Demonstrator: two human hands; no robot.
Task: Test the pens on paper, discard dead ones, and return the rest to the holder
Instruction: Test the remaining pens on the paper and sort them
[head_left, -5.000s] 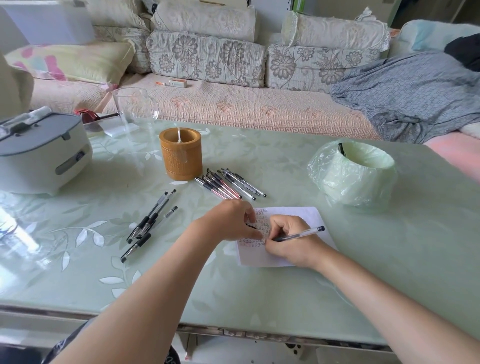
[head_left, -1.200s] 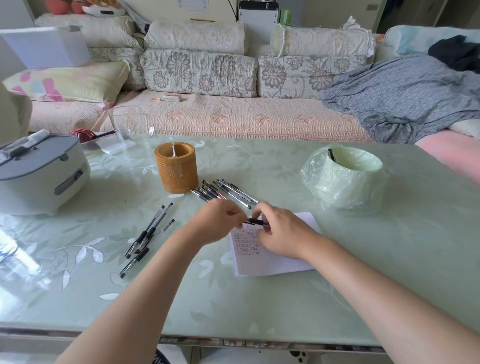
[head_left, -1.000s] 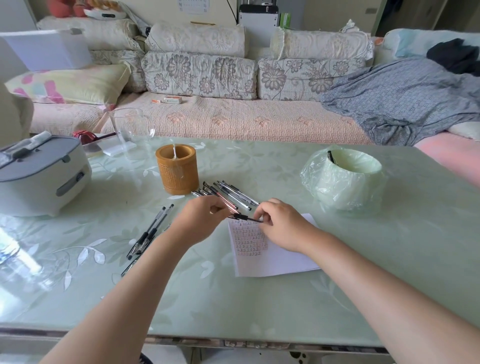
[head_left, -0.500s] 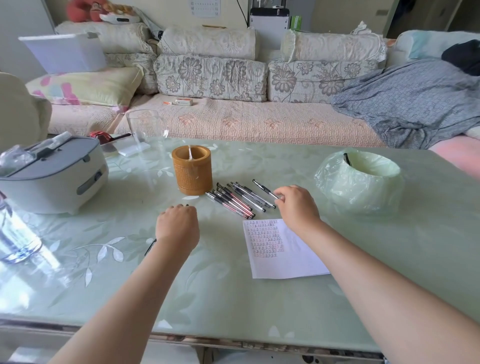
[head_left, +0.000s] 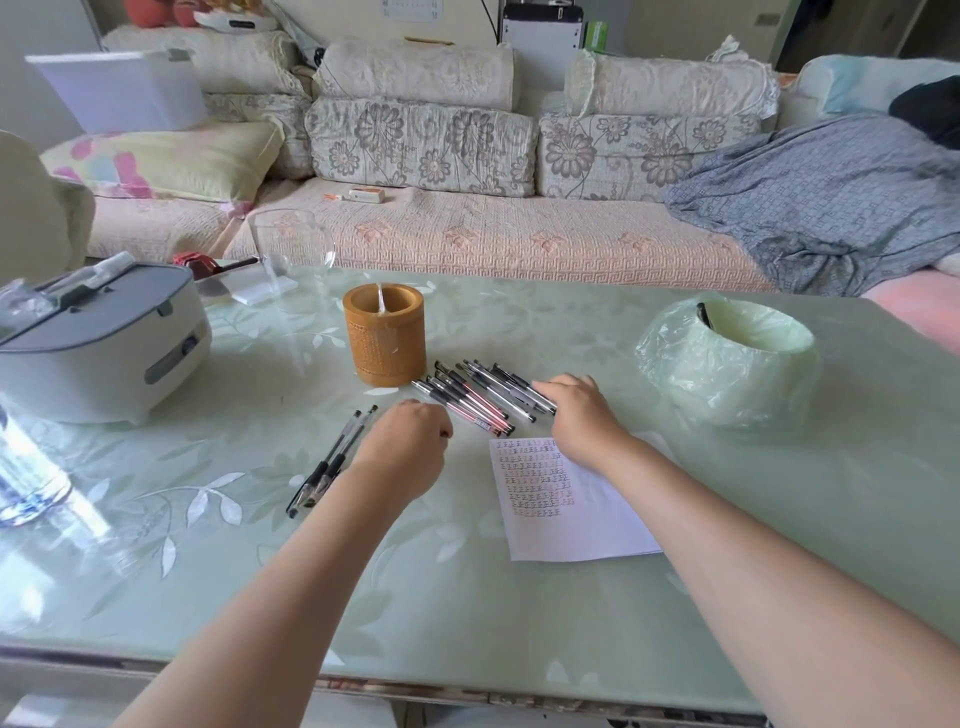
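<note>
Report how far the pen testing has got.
Done: scribbles cover part of the paper, one pen sits in the bin, a few pens lie set aside. In hand: the right hand touches the pile. Left: that pile, then refilling the holder.

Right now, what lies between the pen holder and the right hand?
Head view: a row of loose pens lying flat, from pen holder to right hand.

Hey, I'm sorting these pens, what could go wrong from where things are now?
1. Your right hand touches the loose pen pile; a nudge might roll pens across the smooth table.
2. The pen pair by your left hand lies apart unmarked, so tested and untested pens could get mixed.
</note>
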